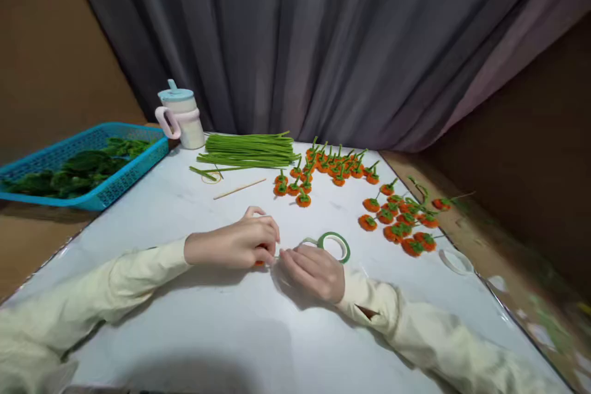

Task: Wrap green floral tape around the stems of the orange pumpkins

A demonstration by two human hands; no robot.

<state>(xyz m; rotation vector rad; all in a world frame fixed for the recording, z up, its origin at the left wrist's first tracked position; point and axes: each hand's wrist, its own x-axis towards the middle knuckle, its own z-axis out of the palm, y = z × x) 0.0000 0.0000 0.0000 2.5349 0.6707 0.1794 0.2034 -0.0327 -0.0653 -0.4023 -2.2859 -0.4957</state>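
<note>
Near the middle of the white table, my left hand (252,240) is closed around a small orange fuzzy persimmon-like ornament (259,263), mostly hidden under the fingers. My right hand (316,271) is closed in a pinch close to the left fingertips. A thin piece shows between the two hands. Just behind the right hand lies a roll of green floral tape (346,249), its loose strip running toward that hand. Whether the strip reaches the ornament is hidden by the fingers.
A bundle of green pipe cleaners (252,151) lies at the back, with a thin wooden stick (240,188) before it. Several finished orange ornaments (339,166) stand behind; more (401,221) lie right. A blue basket (111,188) and a lidded cup (189,123) are left.
</note>
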